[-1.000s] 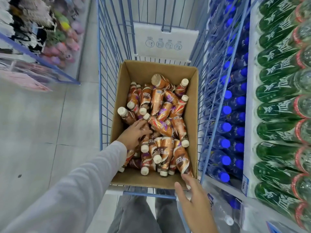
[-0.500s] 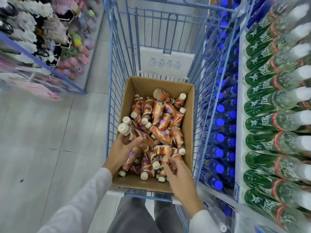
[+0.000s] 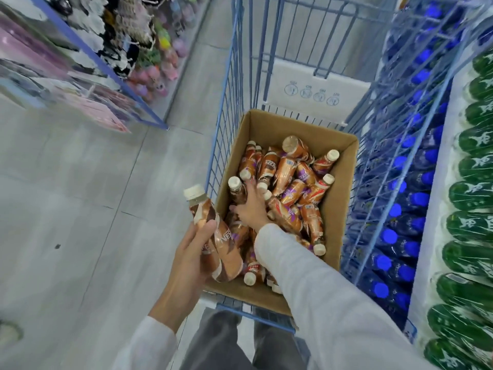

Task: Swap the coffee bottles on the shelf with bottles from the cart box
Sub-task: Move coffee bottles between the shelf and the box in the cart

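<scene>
A cardboard box (image 3: 344,188) stands in a blue wire cart (image 3: 226,102) and holds a pile of several brown-and-orange coffee bottles (image 3: 293,188) with cream caps. My left hand (image 3: 190,252) grips one coffee bottle (image 3: 221,236) by its body, raised over the box's near left corner, cap pointing up and away. My right hand (image 3: 252,209) reaches into the left side of the box. Its thumb and fingers lie on either side of a dark brown bottle (image 3: 236,189) that leans against the box wall. The coffee shelf is not in view.
Close on the right of the cart runs a shelf with rows of blue-capped bottles (image 3: 405,236) and green bottles (image 3: 469,225). Across the grey floor aisle (image 3: 80,209), at the upper left, stands a blue rack of colourful goods (image 3: 106,62). My legs are below the cart handle.
My left hand has lifted a coffee bottle out of the box toward the near left. My right hand has moved from the box's near edge across to a bottle at its left side.
</scene>
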Tool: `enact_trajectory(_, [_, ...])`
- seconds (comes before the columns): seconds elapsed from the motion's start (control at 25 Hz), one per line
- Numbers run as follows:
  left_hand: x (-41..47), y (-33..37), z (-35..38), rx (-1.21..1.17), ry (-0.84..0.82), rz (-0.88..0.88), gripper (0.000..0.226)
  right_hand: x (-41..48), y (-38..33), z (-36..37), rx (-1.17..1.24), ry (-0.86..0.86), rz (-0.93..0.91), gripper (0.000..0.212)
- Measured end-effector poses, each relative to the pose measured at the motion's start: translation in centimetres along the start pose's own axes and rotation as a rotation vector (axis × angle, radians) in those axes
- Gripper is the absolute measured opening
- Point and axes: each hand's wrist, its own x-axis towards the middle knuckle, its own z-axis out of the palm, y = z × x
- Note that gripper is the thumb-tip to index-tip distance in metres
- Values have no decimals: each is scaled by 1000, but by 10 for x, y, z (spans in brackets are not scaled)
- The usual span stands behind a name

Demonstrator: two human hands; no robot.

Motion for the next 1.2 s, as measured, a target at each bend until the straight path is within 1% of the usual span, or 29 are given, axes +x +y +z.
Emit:
enact_trajectory(0.08, [2,-3,-10,7,-3,-6,50,12,6,18,-53,43,-4,91])
enact_trajectory(0.2, [6,1,-24,14,12,0,44,20,8,26,-64,173,-53,77])
enact_trajectory(0.28, [7,5,-29,25,2,8,45,12,7,21,-39,185,-85,74])
enact_trajectory(0.36, [7,14,-30,58,-18,14,48,-13,1,10,57,206,-79,73])
enact_trajectory(0.52, [3,42,-11,138,-101,58,37,-94,-20,-25,211,317,-121,62])
enact_trajectory(0.56, [-1,49,-2,168,-140,69,33,-119,-23,-35,284,343,-117,63])
enact_trajectory(0.64, [-10,63,17,216,-219,92,27,-166,-30,-52,416,391,-96,76])
enact_trajectory(0.68, [-17,69,28,239,-268,98,31,-191,-34,-61,471,427,-86,84])
enact_trajectory(0.72, [-23,72,40,257,-317,96,39,-214,-36,-69,526,471,-80,88])
enact_trajectory(0.76, [-33,75,54,291,-374,92,47,-239,-39,-80,591,534,-90,82])
enact_trajectory(0.8, [-42,76,67,322,-431,96,50,-264,-41,-89,650,598,-105,69])
enact_trajectory(0.84, [-52,76,81,352,-475,103,45,-288,-42,-98,694,666,-106,55])
enact_trajectory(0.88, [-63,75,96,380,-521,107,38,-310,-43,-107,722,738,-97,45])
enact_trajectory(0.92, [-76,73,111,402,-566,97,31,-332,-40,-114,745,806,-86,42])
enact_trajectory(1.0, [-107,58,140,469,-690,95,13,-376,-29,-126,800,933,-78,45])
enact_trajectory(1.04, [-124,51,153,507,-758,113,10,-395,-24,-130,831,989,-78,43])
enact_trajectory(1.12, [-156,30,176,581,-876,106,11,-438,-8,-134,886,1120,-78,32])
enact_trajectory(1.2, [-192,1,199,636,-960,97,10,-488,12,-132,924,1253,-67,30])
